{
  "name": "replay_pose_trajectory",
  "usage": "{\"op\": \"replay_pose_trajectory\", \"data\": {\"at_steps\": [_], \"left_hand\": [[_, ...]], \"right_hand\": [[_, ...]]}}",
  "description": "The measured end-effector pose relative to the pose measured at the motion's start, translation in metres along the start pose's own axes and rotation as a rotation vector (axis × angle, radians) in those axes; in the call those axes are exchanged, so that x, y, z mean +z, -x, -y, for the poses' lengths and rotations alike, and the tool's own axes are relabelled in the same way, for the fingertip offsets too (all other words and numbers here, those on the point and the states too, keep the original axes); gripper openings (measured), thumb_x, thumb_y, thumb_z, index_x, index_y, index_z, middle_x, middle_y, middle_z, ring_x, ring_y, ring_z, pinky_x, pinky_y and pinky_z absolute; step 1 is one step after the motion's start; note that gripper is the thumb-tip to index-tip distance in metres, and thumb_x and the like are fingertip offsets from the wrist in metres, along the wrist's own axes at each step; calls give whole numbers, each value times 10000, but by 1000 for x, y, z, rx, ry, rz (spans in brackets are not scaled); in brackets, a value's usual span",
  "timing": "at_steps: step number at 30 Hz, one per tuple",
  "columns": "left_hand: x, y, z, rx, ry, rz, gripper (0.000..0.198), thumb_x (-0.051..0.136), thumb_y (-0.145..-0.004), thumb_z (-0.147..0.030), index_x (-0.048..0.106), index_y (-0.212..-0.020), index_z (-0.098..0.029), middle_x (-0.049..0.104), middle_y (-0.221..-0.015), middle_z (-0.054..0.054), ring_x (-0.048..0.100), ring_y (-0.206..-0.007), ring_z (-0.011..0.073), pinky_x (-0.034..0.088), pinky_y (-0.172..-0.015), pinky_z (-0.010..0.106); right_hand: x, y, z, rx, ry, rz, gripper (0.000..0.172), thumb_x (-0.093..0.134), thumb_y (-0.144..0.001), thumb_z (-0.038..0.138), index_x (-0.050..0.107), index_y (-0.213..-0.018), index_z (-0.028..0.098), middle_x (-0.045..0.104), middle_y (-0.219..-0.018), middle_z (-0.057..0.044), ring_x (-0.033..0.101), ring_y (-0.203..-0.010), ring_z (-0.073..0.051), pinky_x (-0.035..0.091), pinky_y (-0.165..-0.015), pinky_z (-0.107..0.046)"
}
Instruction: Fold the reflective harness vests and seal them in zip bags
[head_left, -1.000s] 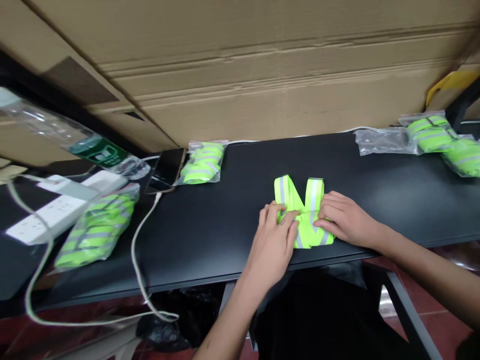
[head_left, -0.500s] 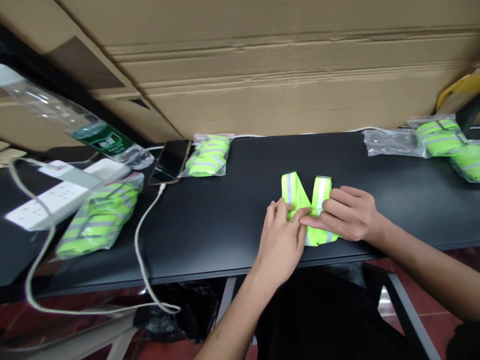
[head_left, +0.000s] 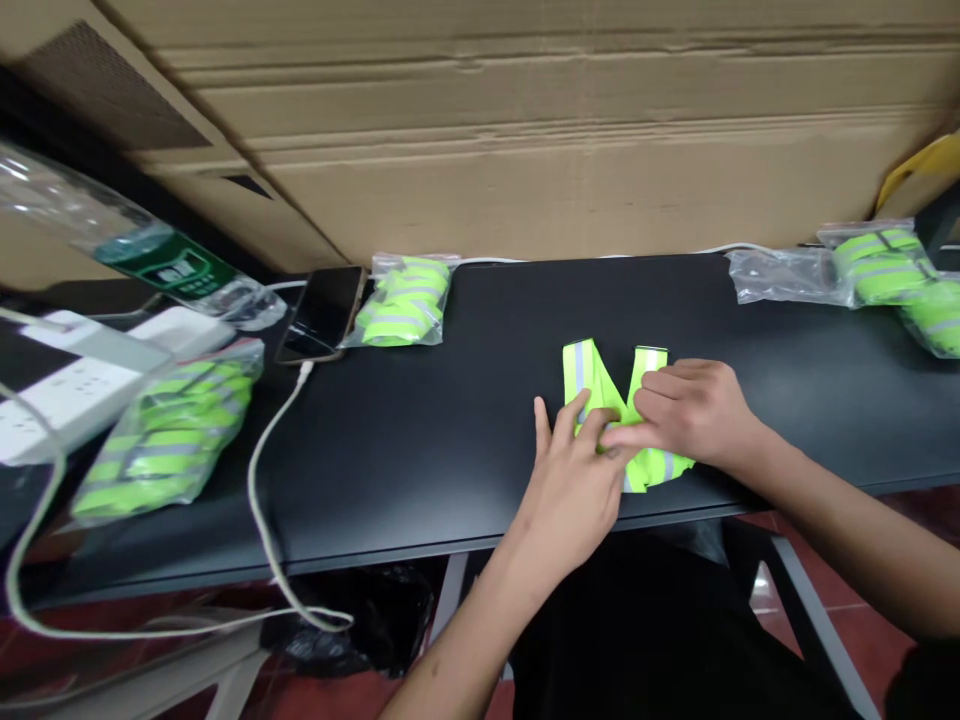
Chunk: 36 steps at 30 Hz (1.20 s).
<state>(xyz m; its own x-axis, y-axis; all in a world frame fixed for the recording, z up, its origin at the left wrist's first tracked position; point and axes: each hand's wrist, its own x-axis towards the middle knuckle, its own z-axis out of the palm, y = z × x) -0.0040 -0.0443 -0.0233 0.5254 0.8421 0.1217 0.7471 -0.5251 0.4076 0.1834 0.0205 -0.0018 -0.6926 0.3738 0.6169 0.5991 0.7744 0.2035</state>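
A neon-yellow reflective strap (head_left: pixel 592 385) with grey stripes lies folded near the front edge of the black table (head_left: pixel 465 440). My left hand (head_left: pixel 574 480) rests on its left part, fingers pinching the fabric at the middle. My right hand (head_left: pixel 694 410) lies over its right part, fingers curled down and pressing the fold. Both hands meet at the middle of the strap, which hides most of its lower half.
Bagged straps lie at the back middle (head_left: pixel 401 305), the left (head_left: pixel 165 440) and the far right (head_left: pixel 885 265). An empty clear bag (head_left: pixel 772 280), a phone (head_left: pixel 322 315) with a white cable (head_left: pixel 262 500), a power strip (head_left: pixel 67 385) and a plastic bottle (head_left: pixel 127 245) are there too. Cardboard (head_left: pixel 525 130) stands behind.
My right hand has slid left over the strap until it meets the left hand. My left thumb has lifted and spread away. The view has shifted slightly.
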Motion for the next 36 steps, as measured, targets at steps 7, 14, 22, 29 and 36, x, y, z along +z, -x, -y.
{"op": "replay_pose_trajectory", "data": {"at_steps": [7, 14, 22, 29, 36], "left_hand": [[-2, 0, -2, -50, 108, -20, 270, 375, -1034, -234, 569, -1211, -169, 616, -1274, 89, 317, -1473, 319, 151, -1222, 687], [1, 1, 0, -39, 42, -130, 390, 412, -1027, -243, 556, -1387, -206, 493, -1197, 110, 489, -1243, 292, 241, -1185, 679], [0, 6, 0, 38, -55, -110, 459, 431, -1032, -353, 543, -1434, -163, 531, -1211, 144, 441, -1139, 334, 485, -985, 552], [-3, 7, -2, 71, -57, -123, 410, 448, -1024, -295, 569, -1415, -295, 500, -1205, 123, 423, -1118, 319, 487, -975, 560], [-5, 8, 0, 83, 7, -100, 419, 513, -1000, -361, 577, -1405, -277, 480, -1233, 141, 410, -1188, 344, 475, -1005, 600]], "right_hand": [[-1, 14, 20, 162, 103, 4, 436, 680, -942, 364, 502, -574, 212, 484, -499, 36, 434, -484, -113, 378, -505, -289], [-24, 48, 49, 296, -195, 208, 443, 615, -978, 390, 597, -1330, 120, 673, -1315, -179, 610, -1264, -312, 497, -1050, -518], [-37, 63, 49, 324, -396, 432, 586, 396, -961, 81, 314, -1542, 60, 356, -1597, -215, 248, -1525, -297, 317, -1208, -597], [-40, 68, 39, 448, -512, 317, 392, 471, -1011, 153, 505, -1402, 155, 499, -1512, -152, 391, -1467, -282, 419, -1168, -556], [-41, 74, 37, 287, -388, 380, 727, 697, -907, 445, 415, -1517, 169, 493, -1525, -147, 333, -1485, -354, 384, -1162, -639]]}}
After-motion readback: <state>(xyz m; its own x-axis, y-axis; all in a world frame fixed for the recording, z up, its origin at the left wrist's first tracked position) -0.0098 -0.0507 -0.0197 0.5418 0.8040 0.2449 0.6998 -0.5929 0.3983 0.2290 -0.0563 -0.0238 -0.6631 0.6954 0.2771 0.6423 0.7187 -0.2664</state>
